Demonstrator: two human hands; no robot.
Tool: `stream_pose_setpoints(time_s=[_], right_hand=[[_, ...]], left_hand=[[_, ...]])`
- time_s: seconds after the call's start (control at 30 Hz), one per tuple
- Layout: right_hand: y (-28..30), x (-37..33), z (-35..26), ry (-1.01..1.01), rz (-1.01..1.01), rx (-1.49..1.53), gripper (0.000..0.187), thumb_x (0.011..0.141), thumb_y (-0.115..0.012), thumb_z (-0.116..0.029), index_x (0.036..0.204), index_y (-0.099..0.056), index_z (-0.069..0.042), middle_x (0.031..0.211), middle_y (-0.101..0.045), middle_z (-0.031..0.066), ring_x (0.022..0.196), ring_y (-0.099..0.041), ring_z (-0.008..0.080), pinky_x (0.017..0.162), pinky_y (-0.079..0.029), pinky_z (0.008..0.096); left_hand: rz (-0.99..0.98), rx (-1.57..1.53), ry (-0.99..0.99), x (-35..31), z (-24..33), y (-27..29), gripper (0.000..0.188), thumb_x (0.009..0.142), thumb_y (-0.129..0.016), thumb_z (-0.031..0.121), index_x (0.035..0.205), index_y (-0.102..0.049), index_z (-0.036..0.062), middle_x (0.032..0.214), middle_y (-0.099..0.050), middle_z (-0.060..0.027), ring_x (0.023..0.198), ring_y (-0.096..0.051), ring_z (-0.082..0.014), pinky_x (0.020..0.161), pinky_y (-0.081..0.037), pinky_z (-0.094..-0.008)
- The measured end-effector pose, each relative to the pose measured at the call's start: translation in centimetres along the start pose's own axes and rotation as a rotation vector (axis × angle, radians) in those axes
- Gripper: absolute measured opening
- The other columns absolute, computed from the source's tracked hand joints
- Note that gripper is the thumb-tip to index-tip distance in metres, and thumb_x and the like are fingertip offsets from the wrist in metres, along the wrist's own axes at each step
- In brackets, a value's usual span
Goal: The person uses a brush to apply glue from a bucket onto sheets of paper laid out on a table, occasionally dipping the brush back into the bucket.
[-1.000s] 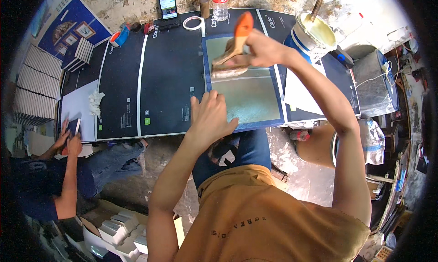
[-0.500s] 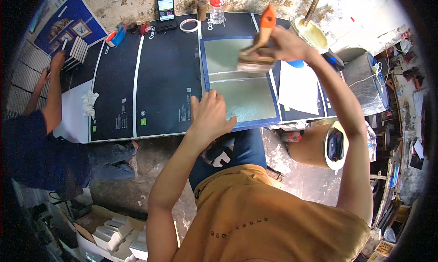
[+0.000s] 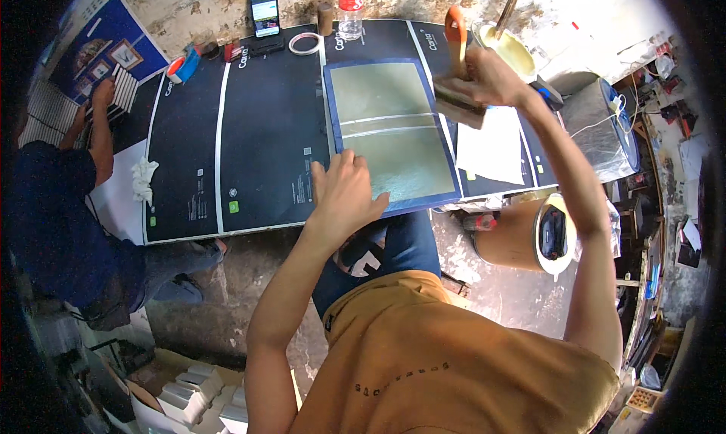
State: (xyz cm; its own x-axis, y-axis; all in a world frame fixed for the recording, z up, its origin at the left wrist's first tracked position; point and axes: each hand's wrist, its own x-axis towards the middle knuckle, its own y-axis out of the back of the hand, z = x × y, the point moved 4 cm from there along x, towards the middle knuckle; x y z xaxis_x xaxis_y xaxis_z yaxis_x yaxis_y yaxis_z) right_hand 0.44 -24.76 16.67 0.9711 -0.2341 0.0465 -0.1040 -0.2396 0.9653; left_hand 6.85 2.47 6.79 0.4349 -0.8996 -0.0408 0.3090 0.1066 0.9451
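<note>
My right hand [image 3: 491, 77] is closed around a wide paintbrush [image 3: 456, 37] with an orange-tipped handle. Its bristles are a little blurred and hang just right of a blue-bordered sheet. That blue sheet [image 3: 446, 150] carries two grey-green panels [image 3: 393, 165], split by pale strips; the lower panel shines as if wet. Spread on the sheet's near left corner, my left hand [image 3: 346, 192] has its fingers apart and holds nothing. Beyond my right hand stands a bowl of pale yellow paste [image 3: 518, 60] with a wooden stick in it.
White paper [image 3: 491, 150] lies right of the sheet. Along the back stand a phone [image 3: 265, 14], a tape roll [image 3: 305, 44] and a bottle [image 3: 350, 18]. A co-worker [image 3: 57, 207] handles striped-edged boards at left. A brown drum [image 3: 514, 234] stands below the table's right side.
My right hand has carried the paintbrush rightward, from above the sheet to past its right edge. My left hand stays on the near corner. The co-worker's arms have shifted slightly.
</note>
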Motion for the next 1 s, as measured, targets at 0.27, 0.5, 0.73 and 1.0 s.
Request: stream_pose_setpoints(time_s=[0.27,0.5,0.73,1.0], right_hand=[[-9.3,2.1,-4.1,-0.163,0.264,0.314,0.034,0.080,-0.076,-0.029,0.092,-0.072,0.003,0.070,-0.067,0.0212,0.063,-0.068,0.0295,0.063,-0.053,0.0386],[-1.6,-10.3,2.9,-0.579,0.411,0.122,0.037,0.078,-0.074,-0.037,0.088,-0.076,-0.002,0.077,-0.070,0.0226,0.073,-0.073,0.0313,0.069,-0.057,0.0391],[-2.1,-15.7,5.7,-0.659,0.927,0.506,0.033,0.081,-0.074,-0.024,0.093,-0.073,0.007,0.076,-0.073,0.0126,0.068,-0.067,0.0133,0.063,-0.053,0.0304],[-7.9,3.5,2.1,-0.363,0.620,0.568,0.040,0.078,-0.074,-0.037,0.087,-0.073,0.002,0.075,-0.070,0.0209,0.074,-0.071,0.0372,0.074,-0.057,0.0416]], left_hand=[[-0.032,0.014,-0.005,0.6,0.6,-0.1,0.062,0.075,-0.075,0.043,0.115,-0.062,-0.0033,0.121,-0.059,-0.0173,0.114,-0.058,-0.0319,0.094,-0.041,-0.0521],[-0.010,-0.260,0.058,2.3,-2.3,0.0,0.051,0.075,-0.078,0.041,0.108,-0.066,0.0043,0.110,-0.063,-0.0181,0.107,-0.061,-0.0335,0.088,-0.048,-0.0439],[0.244,-0.499,0.499,8.8,-8.6,-2.3,0.069,0.072,-0.074,0.035,0.126,-0.056,-0.0047,0.128,-0.055,-0.0267,0.120,-0.056,-0.0372,0.100,-0.046,-0.0413],[0.114,-0.726,0.556,10.6,-10.9,-4.0,0.028,0.078,-0.072,0.027,0.083,-0.069,-0.0002,0.075,-0.066,-0.0035,0.063,-0.059,-0.0121,0.057,-0.047,-0.0271]])
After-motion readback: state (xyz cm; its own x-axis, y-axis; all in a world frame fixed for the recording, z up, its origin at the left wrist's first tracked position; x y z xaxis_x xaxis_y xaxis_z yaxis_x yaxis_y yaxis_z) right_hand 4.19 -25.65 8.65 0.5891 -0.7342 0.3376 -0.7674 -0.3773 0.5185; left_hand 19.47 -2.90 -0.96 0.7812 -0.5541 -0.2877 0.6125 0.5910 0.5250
